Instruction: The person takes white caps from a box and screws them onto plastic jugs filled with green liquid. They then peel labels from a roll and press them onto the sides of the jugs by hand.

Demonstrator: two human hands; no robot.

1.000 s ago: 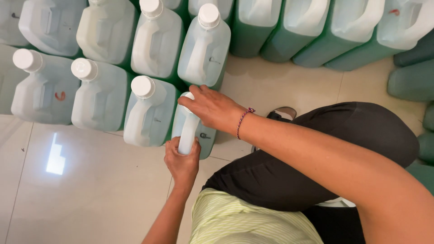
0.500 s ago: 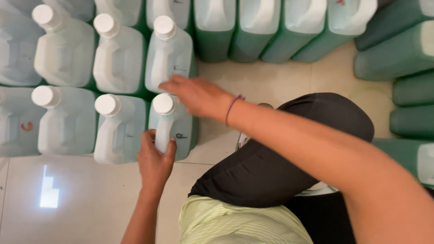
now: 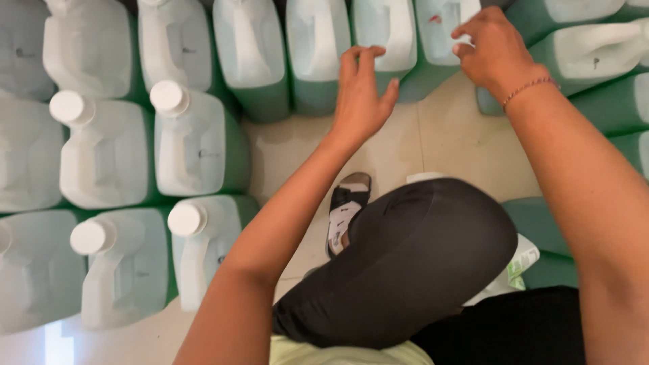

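Observation:
My left hand (image 3: 362,94) reaches forward with fingers spread, its tips at the bottom edge of a pale green jug (image 3: 385,40) lying in the far row. It holds nothing. My right hand (image 3: 493,51) is raised at the upper right, fingers curled and touching the base of another lying jug (image 3: 443,34); no firm grip shows. A capped upright jug (image 3: 196,253) stands by my left forearm. My bent knee in dark trousers (image 3: 412,263) fills the lower middle.
Upright white-capped jugs (image 3: 193,145) stand in rows at the left. More green jugs (image 3: 595,61) lie stacked on their sides at the right. A sandalled foot (image 3: 345,209) rests on the beige tiled floor (image 3: 297,155) between them.
Both hands have left the capped jug at the lower left and moved up and forward to the row of lying jugs. The view has swung toward that far row.

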